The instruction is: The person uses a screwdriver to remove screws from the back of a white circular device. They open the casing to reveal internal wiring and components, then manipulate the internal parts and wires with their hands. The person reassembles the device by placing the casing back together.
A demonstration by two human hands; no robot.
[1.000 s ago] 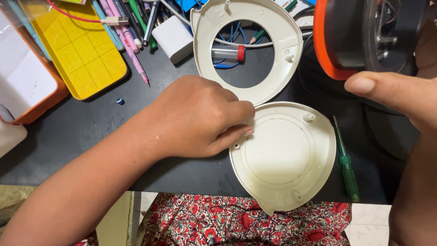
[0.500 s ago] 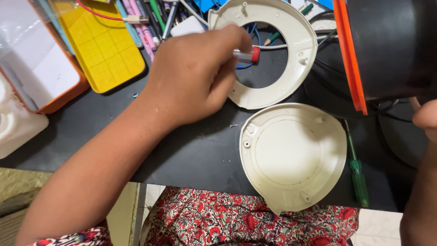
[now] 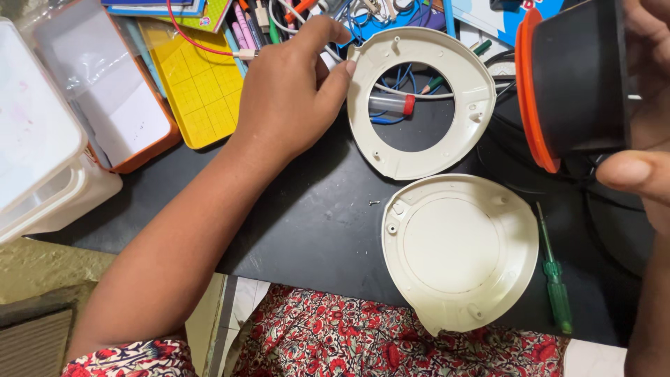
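left hand (image 3: 289,94) upper centre, fingers loosely curled, holding nothing, fingertips touching cream ring cover (image 3: 419,105) on its right | right hand (image 3: 638,105) upper right grips black-and-orange housing (image 3: 569,87) | cream round lid (image 3: 460,251) lower centre | green screwdriver (image 3: 555,279) beside it | loose screw (image 3: 374,203) between.

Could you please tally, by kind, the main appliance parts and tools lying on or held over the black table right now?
Cream plastic housing parts: 2, the ring cover and the solid round cover
Black cylinder with orange rim, held in the right hand: 1
Green-handled screwdriver: 1
Small loose screw: 1
Total: 5
The left hand touches the ring cover's edge.
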